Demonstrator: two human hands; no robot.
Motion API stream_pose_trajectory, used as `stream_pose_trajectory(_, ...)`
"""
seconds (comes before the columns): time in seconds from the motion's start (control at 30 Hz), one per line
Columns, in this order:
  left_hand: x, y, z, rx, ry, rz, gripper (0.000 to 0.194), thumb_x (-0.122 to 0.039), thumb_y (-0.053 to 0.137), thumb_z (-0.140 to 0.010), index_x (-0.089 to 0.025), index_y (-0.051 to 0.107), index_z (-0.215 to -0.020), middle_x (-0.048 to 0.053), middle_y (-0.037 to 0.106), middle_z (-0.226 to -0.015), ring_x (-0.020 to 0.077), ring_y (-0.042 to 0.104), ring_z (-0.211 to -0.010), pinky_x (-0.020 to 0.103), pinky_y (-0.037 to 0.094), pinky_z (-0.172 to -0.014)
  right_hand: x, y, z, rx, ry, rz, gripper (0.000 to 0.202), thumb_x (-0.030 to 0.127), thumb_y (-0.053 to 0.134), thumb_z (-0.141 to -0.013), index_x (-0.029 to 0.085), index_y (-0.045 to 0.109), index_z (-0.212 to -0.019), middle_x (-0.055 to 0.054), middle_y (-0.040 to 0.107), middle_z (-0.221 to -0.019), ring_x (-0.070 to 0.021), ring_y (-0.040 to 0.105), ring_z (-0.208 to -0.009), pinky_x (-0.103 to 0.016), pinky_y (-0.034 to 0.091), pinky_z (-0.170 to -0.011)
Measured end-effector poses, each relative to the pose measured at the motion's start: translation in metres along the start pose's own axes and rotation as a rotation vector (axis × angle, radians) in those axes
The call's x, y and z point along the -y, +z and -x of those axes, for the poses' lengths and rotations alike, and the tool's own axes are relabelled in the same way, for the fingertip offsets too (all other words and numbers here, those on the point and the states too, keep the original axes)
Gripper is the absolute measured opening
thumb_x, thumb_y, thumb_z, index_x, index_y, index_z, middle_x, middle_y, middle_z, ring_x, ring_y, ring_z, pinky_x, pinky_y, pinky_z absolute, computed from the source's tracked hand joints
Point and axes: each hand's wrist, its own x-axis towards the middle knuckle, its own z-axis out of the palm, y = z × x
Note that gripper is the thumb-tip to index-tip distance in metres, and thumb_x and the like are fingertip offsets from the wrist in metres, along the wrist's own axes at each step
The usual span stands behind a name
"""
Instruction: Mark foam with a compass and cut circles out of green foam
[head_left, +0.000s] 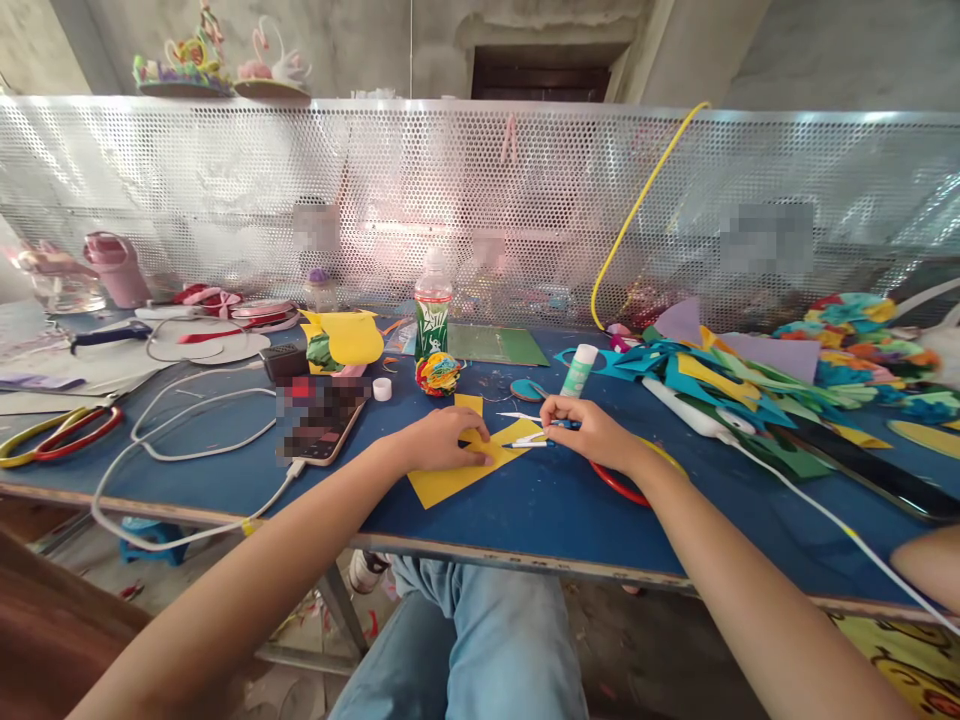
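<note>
1. Paper (446, 485): yellow, flat, straight-edged; on blue table (517, 515), beneath left hand.
2. Left hand (448, 442): fingers loosely curled, touching paper; grip cannot be told.
3. Right hand (589, 428): fingertips pinched on slim tool (534, 420).
4. Bottle (433, 320): clear plastic; green label, white lettering illegible.

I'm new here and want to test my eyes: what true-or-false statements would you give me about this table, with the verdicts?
1. The left hand touches yellow paper. True.
2. The colourful ball sits in front of the bottle. True.
3. The bottle lies on its side. False: the bottle stands upright.
4. The right hand is holding the phone. False: the phone lies on the blue table, apart from the right hand.
5. A white cable is plugged into the phone. True.
6. The glue stick is entirely red. False: the glue stick is green and white.
</note>
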Motion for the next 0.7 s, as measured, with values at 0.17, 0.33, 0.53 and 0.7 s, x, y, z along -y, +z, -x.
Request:
stream_pose_trajectory(0.17,-0.0004,-0.0001,0.0001,-0.003,0.003,0.002,0.030,-0.042,0.061,-0.078,-0.019,0.061,-0.097,0.007,0.062,-0.107,0.0218,0.056,-0.100,0.033,0.041,-0.090,-0.0034,0.0016,0.0009,0.029,-0.009,0.009,0.008,0.028,0.053,-0.077,0.021,0.051,-0.073,0.000,0.053,-0.076,-0.0158,0.051,-0.074,-0.028,0.040,-0.071)
stream_pose_trajectory(0.33,-0.0004,-0.0005,0.0002,0.000,0.003,0.001,0.030,-0.042,0.061,-0.078,-0.019,0.061,-0.097,0.007,0.062,-0.108,0.0218,0.056,-0.101,0.033,0.041,-0.091,-0.0027,0.0004,0.0014,0.034,-0.009,0.011,0.010,0.028,0.053,-0.077,0.021,0.050,-0.072,0.000,0.052,-0.075,-0.0161,0.051,-0.073,-0.029,0.040,-0.071)
stream_pose_trajectory(0.53,-0.0022,-0.0015,0.0006,0.005,-0.001,-0.004,0.030,-0.042,0.061,-0.078,-0.018,0.061,-0.097,0.007,0.062,-0.109,0.0222,0.056,-0.102,0.033,0.041,-0.091,-0.0035,0.0000,0.0012,0.020,0.004,0.010,0.009,0.029,0.052,-0.078,0.021,0.050,-0.074,0.000,0.052,-0.077,-0.0161,0.052,-0.074,-0.029,0.040,-0.072)
stream_pose_trajectory(0.7,-0.0031,-0.0021,0.0003,0.009,-0.004,-0.009,0.029,-0.041,0.061,-0.079,-0.018,0.061,-0.097,0.007,0.062,-0.108,0.0223,0.056,-0.102,0.033,0.040,-0.091,-0.0042,0.0006,0.0013,0.028,0.009,0.009,0.009,0.028,0.052,-0.078,0.020,0.051,-0.075,0.000,0.052,-0.077,-0.0157,0.051,-0.074,-0.028,0.040,-0.070)
